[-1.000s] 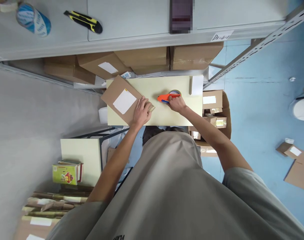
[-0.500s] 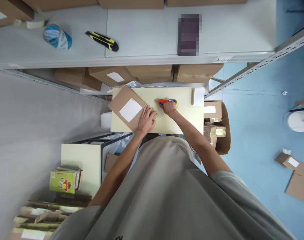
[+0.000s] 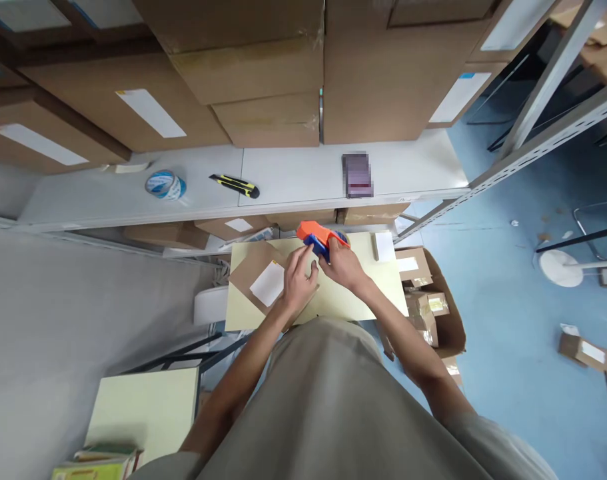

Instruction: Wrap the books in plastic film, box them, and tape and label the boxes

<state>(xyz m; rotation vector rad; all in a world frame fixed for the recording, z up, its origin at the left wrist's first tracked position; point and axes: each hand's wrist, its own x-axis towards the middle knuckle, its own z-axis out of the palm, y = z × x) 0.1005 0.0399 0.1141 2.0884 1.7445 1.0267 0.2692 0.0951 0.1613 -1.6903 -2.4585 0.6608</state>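
My right hand (image 3: 344,267) is wrapped round an orange and blue tape dispenser (image 3: 316,235), which is raised over the pale yellow table (image 3: 356,297). Beside it, my left hand (image 3: 299,279) has its fingers apart, with fingertips close to the dispenser's blue part; whether they touch it I cannot tell. A flat brown cardboard package (image 3: 248,270) with a white label (image 3: 269,283) lies on the table's left half, partly behind my left hand and forearm. A small white box (image 3: 384,247) sits at the table's far right corner.
Beyond the table, a grey shelf (image 3: 293,175) holds large cartons (image 3: 268,73), a blue and white tape roll (image 3: 166,185), a yellow and black cutter (image 3: 234,186) and a pixelated dark item (image 3: 358,175). An open carton of boxes (image 3: 446,303) stands right of the table.
The view has tilted up, showing more cartons. My right hand has lifted the dispenser off the table. My left hand has moved from the package's edge up beside the dispenser.
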